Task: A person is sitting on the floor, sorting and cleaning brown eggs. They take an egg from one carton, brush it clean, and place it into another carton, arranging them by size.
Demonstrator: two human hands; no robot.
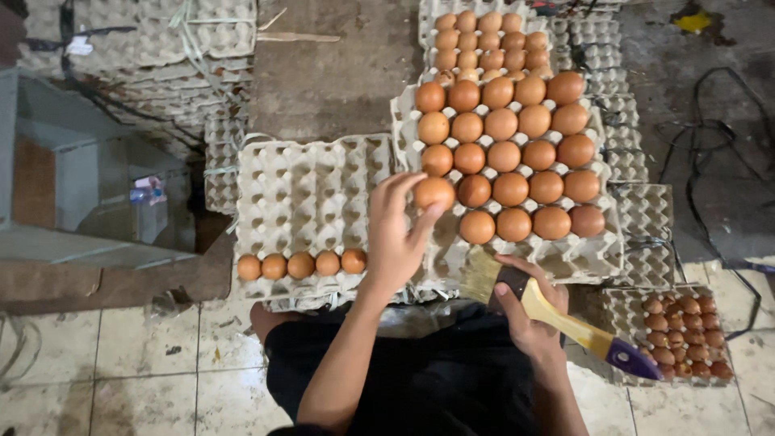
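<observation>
Over the two grey pulp trays in front of the seated person, the left hand [395, 238] has its fingertips closed around a brown egg [434, 192] at the near-left corner of the fuller tray [601, 246]. That egg sits in, or just above, its cup; the fingers hide the contact, so I cannot tell which. The right hand [529, 311] is clenched around a paintbrush [565, 319] with a yellow handle and purple end, its pale bristles lying against the near edge of the same tray.

Beside it to the left, the emptier tray [307, 194] carries only one row of five eggs [300, 265] along its near edge. More filled trays lie beyond [483, 44] and on the tiled floor at lower right [682, 331], with stacks of empty trays [153, 40] at upper left.

To do this well, I would judge that the grip should stay on the egg's sides with light, even pressure from thumb and fingers, lifting straight up so it clears the neighbouring eggs. The brush hand should keep its bristles off the row behind. Any cup in the emptier tray behind the row of five looks free to receive it, set down blunt end first without dropping.
</observation>
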